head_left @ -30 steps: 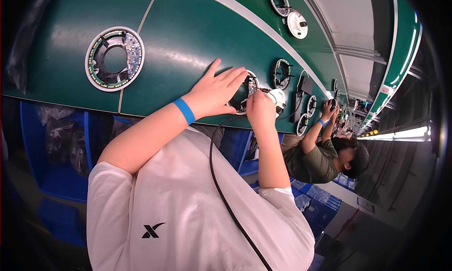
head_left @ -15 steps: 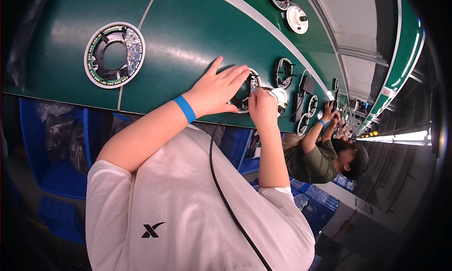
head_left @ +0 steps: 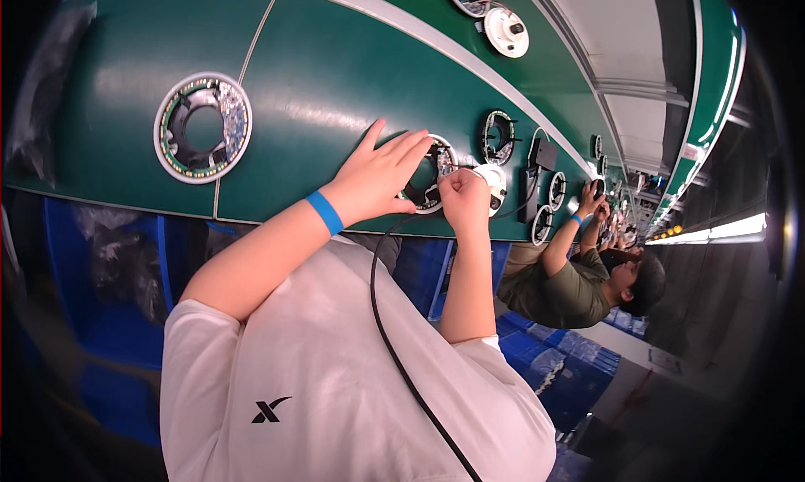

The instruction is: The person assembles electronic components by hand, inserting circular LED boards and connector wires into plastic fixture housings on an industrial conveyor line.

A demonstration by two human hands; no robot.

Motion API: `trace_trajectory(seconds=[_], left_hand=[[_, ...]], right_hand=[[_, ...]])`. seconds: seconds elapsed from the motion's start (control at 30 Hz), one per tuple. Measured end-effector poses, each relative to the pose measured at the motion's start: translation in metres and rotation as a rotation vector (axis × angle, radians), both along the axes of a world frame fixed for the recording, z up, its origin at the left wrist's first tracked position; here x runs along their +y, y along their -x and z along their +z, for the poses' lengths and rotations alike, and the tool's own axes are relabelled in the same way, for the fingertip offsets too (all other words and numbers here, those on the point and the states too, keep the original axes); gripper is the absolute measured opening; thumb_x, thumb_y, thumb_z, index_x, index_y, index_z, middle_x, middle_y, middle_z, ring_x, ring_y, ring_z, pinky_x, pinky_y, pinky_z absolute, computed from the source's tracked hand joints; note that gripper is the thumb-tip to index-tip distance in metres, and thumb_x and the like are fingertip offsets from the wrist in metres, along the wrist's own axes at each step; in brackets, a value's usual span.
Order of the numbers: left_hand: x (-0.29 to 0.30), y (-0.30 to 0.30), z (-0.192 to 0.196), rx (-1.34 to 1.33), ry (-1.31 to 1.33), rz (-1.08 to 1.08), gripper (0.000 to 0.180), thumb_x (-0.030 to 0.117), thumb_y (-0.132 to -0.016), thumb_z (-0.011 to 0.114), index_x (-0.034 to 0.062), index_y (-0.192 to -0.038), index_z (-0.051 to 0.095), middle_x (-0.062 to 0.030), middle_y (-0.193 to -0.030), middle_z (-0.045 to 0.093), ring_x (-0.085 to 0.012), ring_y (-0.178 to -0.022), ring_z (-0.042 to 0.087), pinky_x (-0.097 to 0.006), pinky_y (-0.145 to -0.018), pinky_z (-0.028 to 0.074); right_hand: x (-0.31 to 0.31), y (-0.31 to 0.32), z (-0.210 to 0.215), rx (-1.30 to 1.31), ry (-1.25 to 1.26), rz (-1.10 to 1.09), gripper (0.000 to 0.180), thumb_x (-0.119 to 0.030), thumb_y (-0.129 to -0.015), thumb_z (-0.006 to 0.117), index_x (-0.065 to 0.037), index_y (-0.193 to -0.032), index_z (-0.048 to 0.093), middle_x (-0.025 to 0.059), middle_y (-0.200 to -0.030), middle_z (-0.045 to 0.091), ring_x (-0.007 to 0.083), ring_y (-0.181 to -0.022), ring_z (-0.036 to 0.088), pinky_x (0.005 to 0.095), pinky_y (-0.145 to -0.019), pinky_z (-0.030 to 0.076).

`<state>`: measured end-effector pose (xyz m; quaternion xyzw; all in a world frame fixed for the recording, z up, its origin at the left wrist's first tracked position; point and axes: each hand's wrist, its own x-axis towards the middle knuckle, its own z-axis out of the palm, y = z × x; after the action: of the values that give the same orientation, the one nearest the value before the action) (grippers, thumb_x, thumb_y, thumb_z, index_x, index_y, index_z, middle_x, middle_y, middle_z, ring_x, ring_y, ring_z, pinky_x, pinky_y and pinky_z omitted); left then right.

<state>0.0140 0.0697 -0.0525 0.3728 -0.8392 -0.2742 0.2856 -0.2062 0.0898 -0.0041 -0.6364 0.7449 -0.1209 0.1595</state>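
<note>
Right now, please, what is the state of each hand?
Left hand: open, fingers spread at the ring-shaped part.
Right hand: closed, fingers curled beside the white disc; whether it holds something cannot be told.

Left ring (head_left: 231,117) on bench (head_left: 310,88), handled ring (head_left: 444,157) rightward; disc (head_left: 497,184) farther right

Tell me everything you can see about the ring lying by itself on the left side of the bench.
The ring has a white outer rim, plastic by its look, around a green band dotted with small pale marks. A bluish, part-covered circuit board fills its right side, and a black inner frame surrounds an open middle showing the green bench. It lies flat across a seam; the left hand and right hand are clear of it.
</note>
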Motion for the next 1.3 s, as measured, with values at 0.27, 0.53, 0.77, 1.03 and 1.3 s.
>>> trace_trajectory(seconds=[0.27,0.53,0.77,1.03,1.3], left_hand=[[0.002,-0.002,0.003,-0.015,-0.065,0.022,0.108,0.05,-0.071,0.086,-0.0024,-0.152,0.037,-0.0224,-0.158,0.037,-0.0351,-0.148,0.038,-0.059,-0.124,0.019],[0.01,-0.002,0.0,-0.046,-0.027,0.228,0.073,0.035,-0.08,0.077,0.0001,-0.139,0.051,-0.0236,-0.149,0.043,-0.0397,-0.146,0.036,-0.059,-0.124,0.019],[-0.006,0.007,0.008,-0.095,-0.03,0.298,0.031,0.02,-0.079,0.069,0.0029,-0.105,0.067,-0.0193,-0.134,0.052,-0.0364,-0.13,0.048,-0.057,-0.112,0.033],[-0.055,-0.007,0.012,0.285,-0.674,0.128,0.017,0.016,-0.095,0.067,0.0001,-0.1,0.061,-0.0123,-0.086,0.07,-0.0206,-0.077,0.068,-0.036,-0.07,0.054],[-0.068,-0.054,0.06,0.256,-0.852,0.13,0.018,0.013,-0.097,0.068,0.0038,-0.107,0.057,-0.0064,-0.091,0.069,-0.0132,-0.078,0.066,-0.03,-0.063,0.054]], right_hand=[[0.006,-0.004,0.018,-0.121,-0.048,0.087,0.012,-0.008,-0.086,0.07,0.003,-0.086,0.073,0.0214,-0.081,0.071,0.0348,-0.074,0.071,0.0398,-0.068,0.055],[0.034,0.074,0.04,-0.641,0.583,-0.129,0.014,0.0,-0.092,0.067,0.004,-0.106,0.07,0.0111,-0.105,0.072,0.0173,-0.097,0.068,0.0319,-0.087,0.054],[0.031,0.131,0.003,-0.652,0.211,-0.471,0.036,-0.011,-0.097,0.063,0.005,-0.129,0.064,0.014,-0.115,0.072,0.0208,-0.106,0.069,0.0339,-0.093,0.055],[0.044,0.134,0.017,-1.007,-0.16,-0.478,0.042,-0.012,-0.095,0.06,0.006,-0.134,0.056,0.0161,-0.112,0.071,0.0238,-0.098,0.072,0.0394,-0.084,0.061],[0.029,0.123,-0.004,-1.236,-0.15,-0.322,0.039,0.001,-0.091,0.065,0.007,-0.13,0.06,0.014,-0.109,0.073,0.0223,-0.097,0.074,0.0368,-0.086,0.062]])
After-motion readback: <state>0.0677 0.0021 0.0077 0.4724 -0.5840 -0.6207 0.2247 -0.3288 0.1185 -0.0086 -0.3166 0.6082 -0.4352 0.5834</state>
